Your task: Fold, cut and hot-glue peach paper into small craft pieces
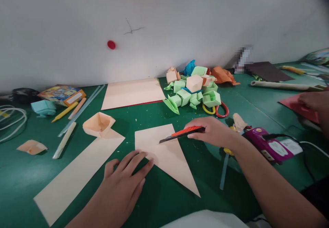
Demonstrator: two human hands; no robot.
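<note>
Counted are: red cutter knife, one; pointed paper sheet, one; long paper strip, one; red disc, one; purple socket box, one. Heaped folded papers, being overlapped, cannot be fully counted.

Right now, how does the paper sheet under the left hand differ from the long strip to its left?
The sheet tapers to one sharp corner, while the strip is a long, narrower band. The left hand rests on the sheet; no hand touches the strip. Both are pale paper on the green table.
</note>
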